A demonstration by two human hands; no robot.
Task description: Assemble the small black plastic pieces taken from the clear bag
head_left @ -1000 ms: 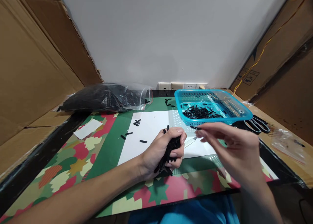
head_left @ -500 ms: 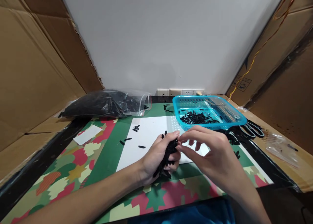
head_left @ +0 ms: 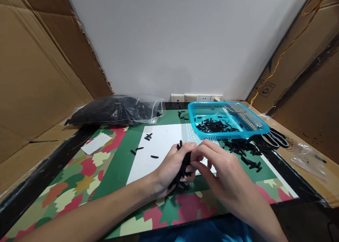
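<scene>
A handful of short black strips (head_left: pixel 182 173) fills my left hand (head_left: pixel 169 168), whose fingers are wrapped round it with the thumb on top. Some strip ends poke out above and below the fist. Right beside it, the thumb and forefinger of my right hand (head_left: pixel 224 168) pinch at the strips on the bundle's right side. Exactly what sits between those fingertips is partly hidden. Both hands are over the near part of a white paper sheet (head_left: pixel 166 139), with a few loose black strips (head_left: pixel 154 156) lying on and beside it.
A blue plastic basket (head_left: pixel 229 134) holding many black strips stands at the back right. Below it lies a pile of strips (head_left: pixel 242 147), near scissors (head_left: pixel 275 139) and a small clear bag (head_left: pixel 308 161). A filled zip bag (head_left: pixel 113 109) rests back left; cardboard walls (head_left: pixel 39 58) flank the table.
My right hand has shifted left and closed in on the bundle, uncovering more of the strip pile under the basket. My left hand still holds the bundle.
</scene>
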